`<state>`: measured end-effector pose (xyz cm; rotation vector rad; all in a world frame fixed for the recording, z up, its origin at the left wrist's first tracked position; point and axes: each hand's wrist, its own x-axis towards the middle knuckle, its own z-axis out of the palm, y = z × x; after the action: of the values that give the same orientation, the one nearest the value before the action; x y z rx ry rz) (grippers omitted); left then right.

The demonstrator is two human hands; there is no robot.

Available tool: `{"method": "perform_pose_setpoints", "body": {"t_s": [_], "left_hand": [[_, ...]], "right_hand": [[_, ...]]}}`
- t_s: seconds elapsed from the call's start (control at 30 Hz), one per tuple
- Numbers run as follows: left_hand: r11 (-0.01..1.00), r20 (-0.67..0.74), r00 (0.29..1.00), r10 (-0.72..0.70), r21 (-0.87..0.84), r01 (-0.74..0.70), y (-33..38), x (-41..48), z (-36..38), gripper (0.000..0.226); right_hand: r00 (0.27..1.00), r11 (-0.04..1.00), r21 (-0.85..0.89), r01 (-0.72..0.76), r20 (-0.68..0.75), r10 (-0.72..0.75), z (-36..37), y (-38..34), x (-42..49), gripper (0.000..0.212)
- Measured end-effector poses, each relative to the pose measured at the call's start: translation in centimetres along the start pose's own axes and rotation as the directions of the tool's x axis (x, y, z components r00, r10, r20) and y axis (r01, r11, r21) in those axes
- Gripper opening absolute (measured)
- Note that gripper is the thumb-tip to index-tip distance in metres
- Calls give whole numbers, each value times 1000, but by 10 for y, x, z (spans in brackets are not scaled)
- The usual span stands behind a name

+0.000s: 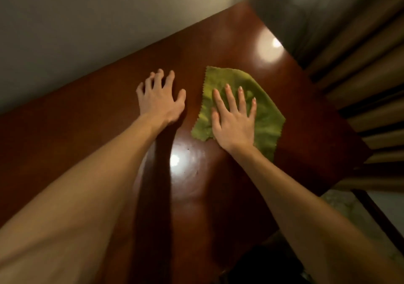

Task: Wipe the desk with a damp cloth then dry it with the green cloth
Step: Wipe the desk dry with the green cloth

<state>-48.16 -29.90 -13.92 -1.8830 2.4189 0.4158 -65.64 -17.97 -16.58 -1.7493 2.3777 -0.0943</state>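
Observation:
A green cloth [262, 100] with zigzag edges lies spread on the glossy dark red-brown desk [87, 135]. My right hand [234, 119] presses flat on the cloth with its fingers straight and spread. My left hand [160, 98] rests on the bare desk just left of the cloth, fingers spread and slightly bent, holding nothing. No damp cloth is in view.
A pale wall [76, 32] runs along the desk's far edge. Beige curtain folds [360, 76] hang past the desk's right edge. Two bright lamp reflections [175, 160] shine on the wood. Pale floor [349, 209] shows at the lower right.

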Motion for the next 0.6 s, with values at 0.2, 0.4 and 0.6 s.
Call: {"method": "perform_pose_setpoints", "body": {"t_s": [0.2,0.4,0.6], "left_hand": [[980,199,971,133,123,-159,-36,-37,-30,68],[972,239,947,215,42,-231,-47,-131,-11,69],[971,269,939,214,49,-235,-53,-158,8,73]], "right_hand": [[966,966,-39,255,44,-253,15,-52,-130,58],[942,951,-2,310,133,-307,32,-97,-270,56],[993,994,7,107,51,-107,27,-54,-226,59]]}}
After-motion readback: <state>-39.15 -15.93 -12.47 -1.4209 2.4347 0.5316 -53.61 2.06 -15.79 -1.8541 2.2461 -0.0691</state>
